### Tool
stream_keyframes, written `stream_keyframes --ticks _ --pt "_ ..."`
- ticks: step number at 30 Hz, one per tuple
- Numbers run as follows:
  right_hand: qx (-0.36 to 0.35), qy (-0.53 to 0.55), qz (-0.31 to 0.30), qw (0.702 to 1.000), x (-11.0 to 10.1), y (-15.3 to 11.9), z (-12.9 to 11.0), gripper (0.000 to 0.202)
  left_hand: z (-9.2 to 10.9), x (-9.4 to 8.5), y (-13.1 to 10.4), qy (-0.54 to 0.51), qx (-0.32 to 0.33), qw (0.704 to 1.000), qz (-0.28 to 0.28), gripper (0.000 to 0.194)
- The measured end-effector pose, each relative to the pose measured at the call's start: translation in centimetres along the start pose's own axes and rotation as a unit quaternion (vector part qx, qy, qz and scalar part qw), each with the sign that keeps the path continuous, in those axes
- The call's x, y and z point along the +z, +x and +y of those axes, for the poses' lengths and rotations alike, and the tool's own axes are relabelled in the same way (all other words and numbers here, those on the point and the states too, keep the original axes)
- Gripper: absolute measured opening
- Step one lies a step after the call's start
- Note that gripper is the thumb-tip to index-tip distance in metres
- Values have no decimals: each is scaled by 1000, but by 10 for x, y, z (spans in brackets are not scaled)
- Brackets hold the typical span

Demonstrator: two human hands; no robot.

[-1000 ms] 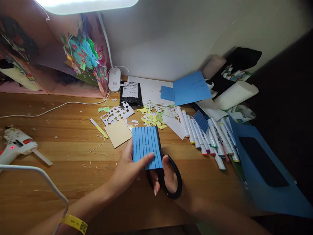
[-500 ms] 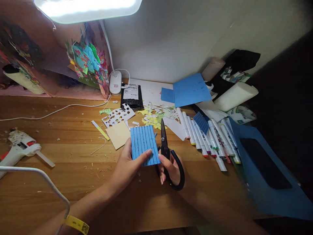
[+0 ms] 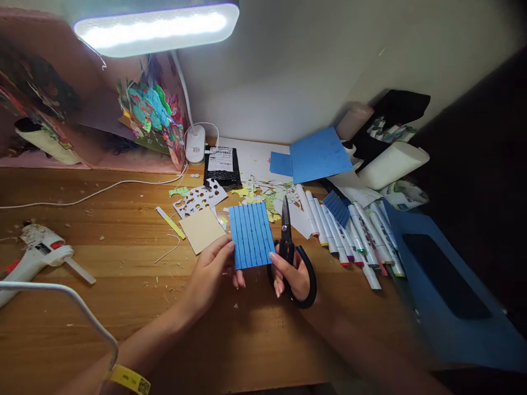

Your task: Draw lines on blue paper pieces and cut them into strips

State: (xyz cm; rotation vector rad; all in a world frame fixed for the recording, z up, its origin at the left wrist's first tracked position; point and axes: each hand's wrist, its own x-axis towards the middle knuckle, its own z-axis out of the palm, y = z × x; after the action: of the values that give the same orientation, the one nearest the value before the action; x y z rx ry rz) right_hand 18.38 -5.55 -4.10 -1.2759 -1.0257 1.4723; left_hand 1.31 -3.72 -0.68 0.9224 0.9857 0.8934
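A blue piece of card [image 3: 252, 236] with dark parallel lines is held up in front of me above the desk. My left hand [image 3: 214, 266] grips its left edge, thumb in front and some fingers curled behind and below. In my right hand [image 3: 294, 274] are black-handled scissors [image 3: 285, 222], blades together and pointing away from me. The right thumb also touches the card's lower right corner. Part of the handles is hidden by the fingers.
White markers [image 3: 333, 230] lie in a row at right, with a lined blue piece [image 3: 337, 208] on top. Yellow-green paper scraps [image 3: 263, 195] lie behind the card. A cream square [image 3: 201, 229] and a glue gun [image 3: 39, 252] sit at left. A lamp [image 3: 158, 30] hangs overhead.
The card has shifted right and slightly up. My left thumb has slid from its face to its left edge. The scissors have moved a little right with my right hand.
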Motion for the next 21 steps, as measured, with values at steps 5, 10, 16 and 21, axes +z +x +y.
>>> stream_keyframes --ticks 5,10,16,21 --pt "-5 0 -1 1000 0 2 0 32 2 2 -1 48 8 999 19 26" --pt "-22 19 24 999 -4 9 -6 31 11 -11 7 125 91 984 87 25" --pt "-113 -162 123 972 -52 35 -38 28 12 -44 25 224 109 953 172 39" --pt "-159 -461 348 801 -96 45 -58 30 3 -52 30 500 149 808 275 54"
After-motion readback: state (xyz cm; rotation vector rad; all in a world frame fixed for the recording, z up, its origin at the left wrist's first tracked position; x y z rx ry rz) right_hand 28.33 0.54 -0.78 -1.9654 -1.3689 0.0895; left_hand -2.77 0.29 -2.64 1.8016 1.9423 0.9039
